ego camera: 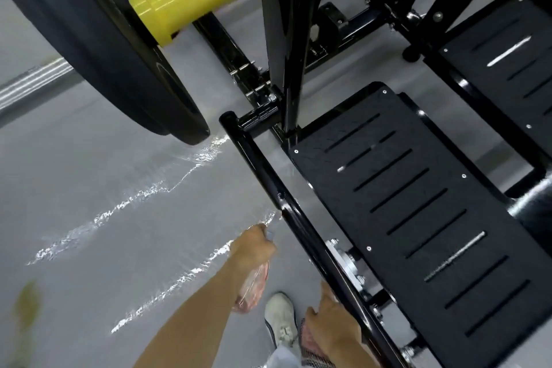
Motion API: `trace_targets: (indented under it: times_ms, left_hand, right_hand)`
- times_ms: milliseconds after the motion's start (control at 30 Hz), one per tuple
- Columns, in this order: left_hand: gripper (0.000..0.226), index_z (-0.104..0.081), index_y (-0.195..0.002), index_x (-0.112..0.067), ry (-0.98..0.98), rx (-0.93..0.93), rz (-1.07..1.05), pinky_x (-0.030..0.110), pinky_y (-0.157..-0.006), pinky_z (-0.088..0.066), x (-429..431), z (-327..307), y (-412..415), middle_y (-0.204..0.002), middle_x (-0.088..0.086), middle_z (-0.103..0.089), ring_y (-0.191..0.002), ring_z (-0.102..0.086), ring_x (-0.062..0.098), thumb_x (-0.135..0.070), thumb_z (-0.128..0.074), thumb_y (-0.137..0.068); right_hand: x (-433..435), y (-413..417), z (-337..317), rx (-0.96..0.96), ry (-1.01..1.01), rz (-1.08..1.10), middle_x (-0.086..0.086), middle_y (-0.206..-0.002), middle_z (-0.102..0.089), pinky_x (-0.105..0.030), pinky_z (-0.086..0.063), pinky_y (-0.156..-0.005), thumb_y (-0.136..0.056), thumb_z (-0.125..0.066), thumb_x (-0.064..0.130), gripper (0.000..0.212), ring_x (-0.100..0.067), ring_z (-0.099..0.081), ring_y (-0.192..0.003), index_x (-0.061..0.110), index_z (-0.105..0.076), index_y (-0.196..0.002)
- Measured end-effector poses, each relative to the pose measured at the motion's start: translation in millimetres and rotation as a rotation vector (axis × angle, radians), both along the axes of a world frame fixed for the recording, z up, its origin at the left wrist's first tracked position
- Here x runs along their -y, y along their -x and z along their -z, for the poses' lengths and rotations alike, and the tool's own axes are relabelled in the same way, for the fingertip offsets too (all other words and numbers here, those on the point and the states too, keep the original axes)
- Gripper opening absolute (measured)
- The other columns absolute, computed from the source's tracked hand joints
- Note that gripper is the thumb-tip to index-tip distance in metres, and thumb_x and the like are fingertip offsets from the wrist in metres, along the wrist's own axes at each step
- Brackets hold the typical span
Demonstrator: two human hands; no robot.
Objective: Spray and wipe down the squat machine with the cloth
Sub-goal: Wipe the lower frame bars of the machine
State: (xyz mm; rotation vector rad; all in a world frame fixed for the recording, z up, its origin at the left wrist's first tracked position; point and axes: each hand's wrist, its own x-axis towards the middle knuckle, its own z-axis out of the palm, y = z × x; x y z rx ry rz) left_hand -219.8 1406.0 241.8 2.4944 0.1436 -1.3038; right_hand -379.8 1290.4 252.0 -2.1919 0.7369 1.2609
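The black squat machine fills the right side, with a long glossy base tube [268, 176] and a slotted black footplate [418, 218] beside it. My left hand [254, 246] grips a clear spray bottle of pinkish liquid [251, 287], its nozzle pointing at the tube from just left of it. Lower down, my right hand [331, 329] presses a checked pink-and-white cloth [313, 349] against the near end of the same tube. Most of the cloth is hidden under the hand.
A large black weight plate [113, 48] on a yellow sleeve [194, 0] hangs at upper left. A second footplate [507, 57] lies at upper right. My white shoe [280, 320] stands on the shiny grey floor [104, 188] between my hands.
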Motion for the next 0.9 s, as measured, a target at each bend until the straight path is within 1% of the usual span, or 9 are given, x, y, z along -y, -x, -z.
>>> trace_targets:
  times_ms: [67,133,200,333,433,500,567,733,900]
  left_hand:
    - [0.021,-0.044,-0.075,-0.028,0.037,-0.061,-0.058,0.020,-0.072,-0.043,4,-1,25,-0.077,-0.013,-0.054,-0.084,-0.059,0.014,-0.012,-0.057,-0.075]
    - [0.023,-0.052,-0.088,-0.028,0.060,-0.088,0.002,0.016,-0.062,-0.040,9,-4,54,-0.079,-0.012,-0.056,-0.079,-0.058,0.011,-0.012,-0.059,-0.073]
    - [0.025,-0.055,-0.096,-0.028,0.027,-0.058,0.120,0.022,-0.068,-0.039,16,-4,83,-0.088,-0.009,-0.061,-0.086,-0.061,0.014,-0.017,-0.058,-0.073]
    - [0.013,-0.052,-0.093,-0.027,0.002,-0.038,0.255,0.026,-0.075,-0.043,33,-5,148,-0.096,-0.002,-0.063,-0.099,-0.062,0.021,-0.022,-0.051,-0.081]
    - [0.021,-0.053,-0.103,-0.028,0.014,-0.089,0.327,0.024,-0.075,-0.040,48,-4,197,-0.104,-0.003,-0.062,-0.105,-0.058,0.020,-0.024,-0.051,-0.083]
    - [0.030,-0.053,-0.111,-0.030,0.031,-0.124,0.344,0.023,-0.075,-0.038,58,-4,225,-0.106,-0.005,-0.061,-0.106,-0.058,0.019,-0.022,-0.053,-0.081]
    - [0.030,-0.054,-0.112,-0.026,0.054,-0.120,0.386,0.024,-0.075,-0.041,72,-5,255,-0.109,-0.002,-0.063,-0.106,-0.059,0.022,-0.020,-0.049,-0.083]
    - [0.016,-0.052,-0.097,-0.021,0.062,-0.148,0.478,0.029,-0.070,-0.041,101,-9,317,-0.100,0.002,-0.064,-0.099,-0.061,0.023,-0.018,-0.047,-0.082]
    - [0.029,-0.055,-0.107,-0.020,0.024,-0.198,0.518,0.027,-0.070,-0.041,122,-12,359,-0.105,0.000,-0.063,-0.099,-0.060,0.021,-0.019,-0.052,-0.078]
  right_hand:
    - [2,18,0,-0.008,-0.006,-0.004,-0.006,-0.125,-0.059,-0.034,-0.053,-0.088,-0.099,-0.032,0.043,0.069,-0.019,-0.062,-0.106,0.019,0.004,-0.153]
    - [8,37,-2,-0.016,-0.012,-0.003,-0.007,-0.131,-0.056,-0.036,-0.052,-0.091,-0.099,-0.033,0.042,0.066,-0.022,-0.060,-0.112,0.017,-0.003,-0.153]
    - [21,58,-7,-0.032,-0.011,0.008,-0.009,-0.135,-0.053,-0.036,-0.049,-0.096,-0.099,-0.034,0.040,0.062,-0.024,-0.056,-0.119,0.015,-0.013,-0.152]
    - [56,109,-24,-0.068,0.020,0.050,-0.010,-0.127,-0.058,-0.036,-0.046,-0.091,-0.099,-0.035,0.036,0.048,-0.027,-0.057,-0.115,0.016,-0.031,-0.142]
    - [83,153,-31,-0.125,0.031,0.106,-0.010,-0.128,-0.057,-0.035,-0.044,-0.093,-0.099,-0.036,0.035,0.044,-0.027,-0.055,-0.117,0.015,-0.036,-0.138]
    - [96,179,-38,-0.144,0.024,0.142,-0.008,-0.124,-0.059,-0.033,-0.045,-0.091,-0.098,-0.037,0.034,0.039,-0.027,-0.057,-0.114,0.015,-0.045,-0.131]
    - [108,206,-42,-0.154,0.016,0.130,-0.008,-0.122,-0.058,-0.033,-0.045,-0.090,-0.098,-0.037,0.034,0.037,-0.027,-0.056,-0.113,0.014,-0.050,-0.126]
    - [135,253,-46,-0.175,0.023,0.059,-0.006,-0.133,-0.051,-0.032,-0.044,-0.098,-0.100,-0.033,0.034,0.040,-0.024,-0.050,-0.122,0.019,-0.047,-0.134]
    - [159,283,-47,-0.187,0.037,0.096,-0.009,-0.139,-0.048,-0.031,-0.041,-0.099,-0.101,-0.032,0.028,0.046,-0.024,-0.050,-0.125,0.011,-0.034,-0.144]
